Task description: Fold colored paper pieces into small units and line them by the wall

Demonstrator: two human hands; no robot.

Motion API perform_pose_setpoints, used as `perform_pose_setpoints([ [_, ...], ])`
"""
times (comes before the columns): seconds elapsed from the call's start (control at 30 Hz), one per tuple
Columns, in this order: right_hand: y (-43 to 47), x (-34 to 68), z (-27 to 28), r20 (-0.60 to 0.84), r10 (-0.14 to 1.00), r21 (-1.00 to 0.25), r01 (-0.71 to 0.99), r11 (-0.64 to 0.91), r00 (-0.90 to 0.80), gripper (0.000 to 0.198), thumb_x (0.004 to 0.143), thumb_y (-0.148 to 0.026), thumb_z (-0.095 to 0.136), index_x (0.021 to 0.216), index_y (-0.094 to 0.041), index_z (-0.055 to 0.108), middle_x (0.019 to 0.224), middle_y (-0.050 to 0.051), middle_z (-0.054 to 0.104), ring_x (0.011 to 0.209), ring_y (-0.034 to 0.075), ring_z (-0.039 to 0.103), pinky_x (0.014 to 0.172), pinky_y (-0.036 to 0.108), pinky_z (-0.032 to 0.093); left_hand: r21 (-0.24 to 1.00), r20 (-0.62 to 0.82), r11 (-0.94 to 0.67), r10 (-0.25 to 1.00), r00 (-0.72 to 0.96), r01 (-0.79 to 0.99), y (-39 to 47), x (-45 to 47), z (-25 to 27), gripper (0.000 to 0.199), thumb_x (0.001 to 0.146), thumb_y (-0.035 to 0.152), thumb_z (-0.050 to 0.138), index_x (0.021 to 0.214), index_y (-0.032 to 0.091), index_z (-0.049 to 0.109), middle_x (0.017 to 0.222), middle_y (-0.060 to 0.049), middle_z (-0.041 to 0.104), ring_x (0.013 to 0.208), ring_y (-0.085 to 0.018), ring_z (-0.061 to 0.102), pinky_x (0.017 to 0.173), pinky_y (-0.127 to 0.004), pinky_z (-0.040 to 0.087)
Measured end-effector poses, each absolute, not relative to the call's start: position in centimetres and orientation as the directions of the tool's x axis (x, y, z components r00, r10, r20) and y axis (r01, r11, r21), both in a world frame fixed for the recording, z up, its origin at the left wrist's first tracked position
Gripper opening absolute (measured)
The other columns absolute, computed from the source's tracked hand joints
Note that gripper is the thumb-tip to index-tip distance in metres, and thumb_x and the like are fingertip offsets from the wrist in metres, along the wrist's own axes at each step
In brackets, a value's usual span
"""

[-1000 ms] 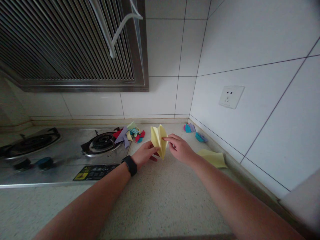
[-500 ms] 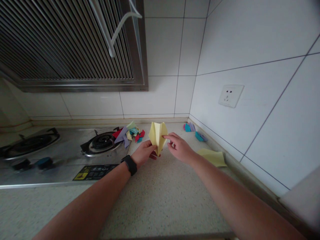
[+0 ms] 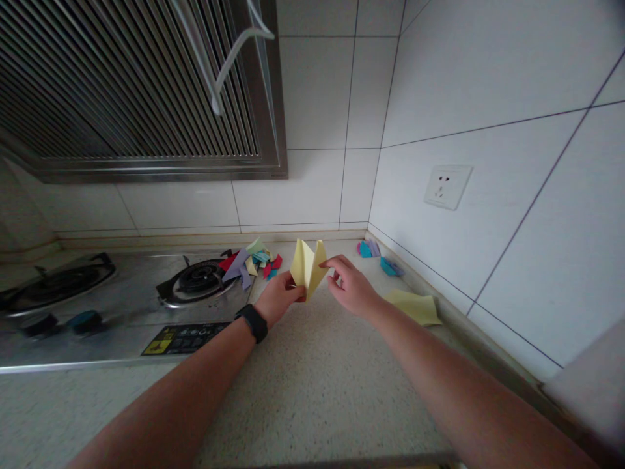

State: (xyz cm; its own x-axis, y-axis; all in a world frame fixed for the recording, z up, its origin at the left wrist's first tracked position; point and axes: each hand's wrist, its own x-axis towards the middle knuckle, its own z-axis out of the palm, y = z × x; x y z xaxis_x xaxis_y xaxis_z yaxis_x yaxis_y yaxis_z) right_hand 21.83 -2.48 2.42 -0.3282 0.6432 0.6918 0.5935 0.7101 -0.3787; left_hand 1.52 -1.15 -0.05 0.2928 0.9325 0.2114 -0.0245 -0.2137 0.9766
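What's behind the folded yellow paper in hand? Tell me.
Behind the folded yellow paper, the speckled counter runs back toward the white tiled wall. Whatever the paper and left hand cover cannot be seen.

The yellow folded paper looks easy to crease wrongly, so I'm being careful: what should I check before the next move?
1. Left hand gripping the yellow paper low down: ok.
2. Right hand at the paper's right-side flap: ok, fingertips at its edge.
3. Paper folded flat: not ok, its flaps stand apart.
4. Paper clear of the colored paper pile: ok.
5. Paper's far side neatly creased: cannot tell, it faces away.
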Motion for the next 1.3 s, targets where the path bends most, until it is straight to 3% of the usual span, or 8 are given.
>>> perform_pose_setpoints([
  [0.3,-3.1,21.4,2.8,0.713,0.571,-0.345,0.506,0.790,-0.405,0.032,0.081,-0.002,0.047,0.101,-0.023,0.060,0.099,0.004,0.059,0.079,0.013,0.057,0.069,0.026,0.045,0.954,0.300,-0.279,0.915,0.269,-0.114,-1.5,1.6,0.8,0.020,0.073,0.022,0.069,0.093,0.016,0.068,0.092,-0.005,0.071,0.085,-0.017,0.065,0.083,-0.030,0.049],
  [0.53,-3.4,21.3,3.2,0.697,0.573,-0.347,0.497,0.796,-0.431,0.033,0.081,-0.002,0.047,0.102,-0.023,0.060,0.100,0.004,0.059,0.080,0.014,0.056,0.070,0.026,0.045,0.956,0.289,-0.265,0.920,0.265,-0.124,-2.0,1.7,1.2,0.019,0.073,0.023,0.069,0.091,0.016,0.068,0.092,-0.005,0.071,0.085,-0.018,0.065,0.083,-0.031,0.049],
  [0.67,-3.4,21.4,3.0,0.698,0.578,-0.346,0.509,0.789,-0.423,0.031,0.080,-0.003,0.048,0.102,-0.022,0.059,0.098,0.004,0.056,0.078,0.013,0.055,0.067,0.025,0.045,0.964,0.261,-0.239,0.929,0.261,-0.114,-1.7,1.7,1.0,0.021,0.077,0.027,0.064,0.094,0.016,0.065,0.090,-0.005,0.070,0.076,-0.016,0.064,0.073,-0.029,0.052],
  [0.83,-3.2,21.6,2.9,0.712,0.588,-0.335,0.549,0.766,-0.385,0.031,0.079,-0.004,0.050,0.101,-0.023,0.058,0.106,0.006,0.051,0.082,0.014,0.054,0.066,0.025,0.046,0.959,0.268,-0.281,0.936,0.228,0.029,-0.8,1.3,0.2,0.019,0.079,0.027,0.057,0.094,0.016,0.062,0.077,-0.002,0.066,0.061,-0.012,0.059,0.055,-0.022,0.047],
  [1.07,-2.1,21.7,2.3,0.737,0.650,-0.487,0.522,0.700,-0.184,0.022,0.082,-0.013,0.051,0.100,-0.023,0.047,0.101,0.005,0.051,0.078,0.015,0.054,0.062,0.028,0.047,0.941,0.255,-0.296,0.938,0.234,0.163,-0.2,0.8,-0.4,0.013,0.078,0.028,0.052,0.081,0.017,0.058,0.064,0.004,0.053,0.054,-0.009,0.050,0.046,-0.019,0.038],
  [1.2,-1.6,22.0,2.2,0.734,0.673,-0.528,0.551,0.646,-0.086,0.029,0.084,-0.019,0.052,0.111,-0.024,0.042,0.102,0.006,0.053,0.082,0.018,0.056,0.071,0.034,0.049,0.953,0.218,-0.258,0.948,0.232,0.159,-0.3,0.8,-0.4,0.015,0.078,0.032,0.051,0.078,0.018,0.056,0.061,0.005,0.048,0.049,-0.008,0.045,0.043,-0.018,0.036],
  [1.3,-1.6,22.2,2.5,0.767,0.629,-0.441,0.607,0.661,-0.128,0.028,0.084,-0.021,0.055,0.110,-0.024,0.044,0.107,0.008,0.055,0.094,0.022,0.055,0.084,0.040,0.046,0.942,0.222,-0.272,0.944,0.243,0.197,-0.4,0.8,-0.4,0.018,0.079,0.035,0.052,0.078,0.018,0.057,0.061,0.006,0.046,0.048,-0.008,0.044,0.041,-0.018,0.036],
])
